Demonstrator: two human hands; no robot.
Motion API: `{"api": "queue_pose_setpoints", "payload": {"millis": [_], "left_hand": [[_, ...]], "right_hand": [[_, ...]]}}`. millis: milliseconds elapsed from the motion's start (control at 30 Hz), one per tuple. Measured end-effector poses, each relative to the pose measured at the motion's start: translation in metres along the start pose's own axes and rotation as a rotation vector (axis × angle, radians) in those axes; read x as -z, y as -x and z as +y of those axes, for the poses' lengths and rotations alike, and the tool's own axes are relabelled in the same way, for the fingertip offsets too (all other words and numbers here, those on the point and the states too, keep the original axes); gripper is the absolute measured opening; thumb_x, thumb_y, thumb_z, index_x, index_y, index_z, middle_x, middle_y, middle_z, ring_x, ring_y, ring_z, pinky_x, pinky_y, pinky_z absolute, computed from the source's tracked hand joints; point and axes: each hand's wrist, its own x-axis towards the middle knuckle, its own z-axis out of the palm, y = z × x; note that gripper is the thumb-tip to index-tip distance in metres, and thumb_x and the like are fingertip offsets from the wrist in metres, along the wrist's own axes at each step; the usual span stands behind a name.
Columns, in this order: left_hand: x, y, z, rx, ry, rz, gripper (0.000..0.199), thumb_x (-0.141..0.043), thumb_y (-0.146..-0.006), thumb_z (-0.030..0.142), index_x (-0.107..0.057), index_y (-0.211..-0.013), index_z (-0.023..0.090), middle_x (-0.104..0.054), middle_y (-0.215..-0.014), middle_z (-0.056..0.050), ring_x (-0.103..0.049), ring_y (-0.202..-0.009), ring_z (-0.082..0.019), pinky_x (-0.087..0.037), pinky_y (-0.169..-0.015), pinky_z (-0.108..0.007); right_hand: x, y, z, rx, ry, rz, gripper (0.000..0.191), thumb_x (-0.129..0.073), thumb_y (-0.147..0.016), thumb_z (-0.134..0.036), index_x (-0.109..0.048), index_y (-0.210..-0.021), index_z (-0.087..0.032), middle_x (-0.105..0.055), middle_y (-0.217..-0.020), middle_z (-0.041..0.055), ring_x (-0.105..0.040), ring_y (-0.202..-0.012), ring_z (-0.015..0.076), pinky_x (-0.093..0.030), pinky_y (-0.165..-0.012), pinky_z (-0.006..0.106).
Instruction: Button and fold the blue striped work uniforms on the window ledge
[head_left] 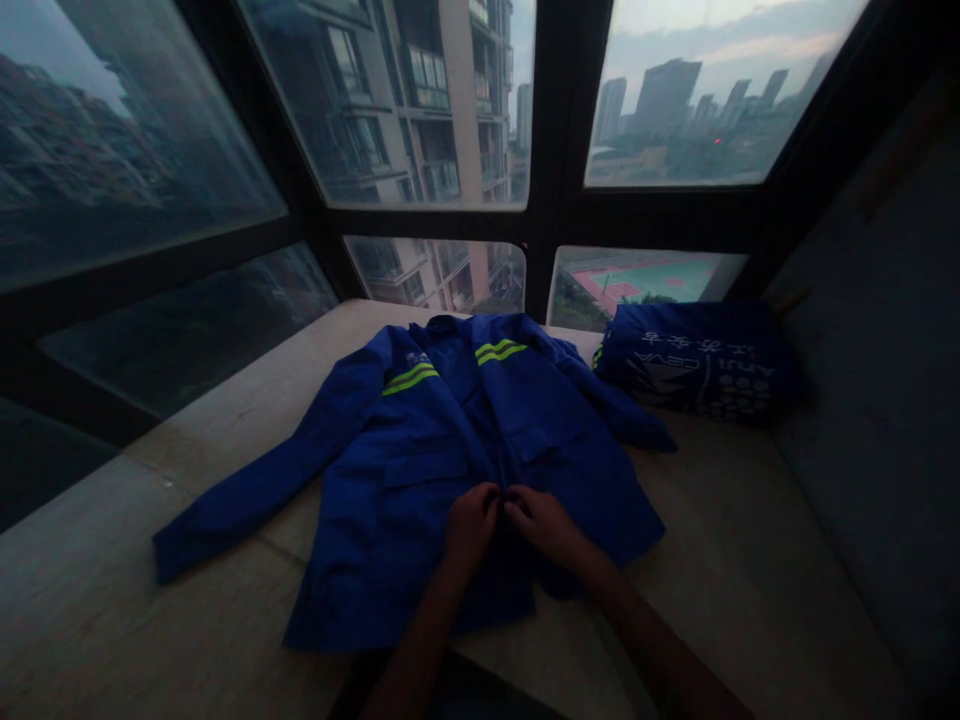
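A blue jacket (420, 440) with yellow-green stripes on its chest lies spread out, front side up, its collar toward the windows. One sleeve stretches out to the left, the other to the right. My left hand (472, 518) pinches the jacket's front edge near the middle, low on the front. Close beside it, my right hand (541, 520) is closed on the opposite front edge. The fingertips of both hands nearly meet, and the small part between them is too dark to make out.
The jacket rests on a pale stone ledge (225, 430). A folded blue bundle with white print (690, 360) sits at the back right, against the dark wall (870, 400). Dark-framed windows (559, 215) rise behind and at the left.
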Motion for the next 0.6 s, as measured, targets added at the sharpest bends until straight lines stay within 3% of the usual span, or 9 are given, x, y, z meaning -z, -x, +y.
{"api": "queue_pose_setpoints", "payload": {"millis": [100,267,433,600], "left_hand": [[0.005,-0.004,0.001,0.023,0.049,-0.038,0.02,-0.054,-0.085,0.013,-0.072,-0.094,0.02,-0.076,-0.096,-0.005,-0.069,-0.091,-0.019,-0.048,-0.081,-0.028],[0.009,-0.01,0.002,0.09,0.124,-0.075,0.013,-0.061,-0.081,0.022,-0.072,-0.085,0.017,-0.076,-0.085,-0.005,-0.069,-0.08,-0.019,-0.049,-0.071,-0.027],[0.002,-0.01,-0.002,0.162,0.195,-0.001,0.014,-0.06,-0.079,0.023,-0.071,-0.085,0.015,-0.075,-0.086,-0.007,-0.07,-0.081,-0.02,-0.051,-0.073,-0.029],[-0.002,-0.006,-0.01,0.17,0.268,0.052,0.015,-0.062,-0.076,0.023,-0.07,-0.086,0.014,-0.075,-0.086,-0.008,-0.071,-0.083,-0.021,-0.053,-0.076,-0.03]], "right_hand": [[0.0,-0.008,-0.003,-0.084,0.131,0.013,0.024,-0.049,-0.093,-0.02,-0.067,-0.108,-0.02,-0.075,-0.096,0.0049,-0.069,-0.087,0.016,-0.041,-0.069,0.022],[-0.014,-0.01,-0.009,-0.178,0.278,0.076,0.019,-0.051,-0.094,-0.028,-0.065,-0.106,-0.024,-0.075,-0.094,0.0057,-0.07,-0.088,0.0192,-0.037,-0.066,0.024],[-0.025,-0.001,-0.01,-0.205,0.282,0.157,0.021,-0.046,-0.099,-0.031,-0.064,-0.108,-0.025,-0.074,-0.088,0.0034,-0.071,-0.083,0.0186,-0.035,-0.062,0.024],[-0.022,0.002,-0.012,-0.192,0.231,0.167,0.022,-0.049,-0.098,-0.035,-0.065,-0.108,-0.025,-0.074,-0.087,0.0034,-0.071,-0.083,0.0185,-0.038,-0.065,0.024]]}}
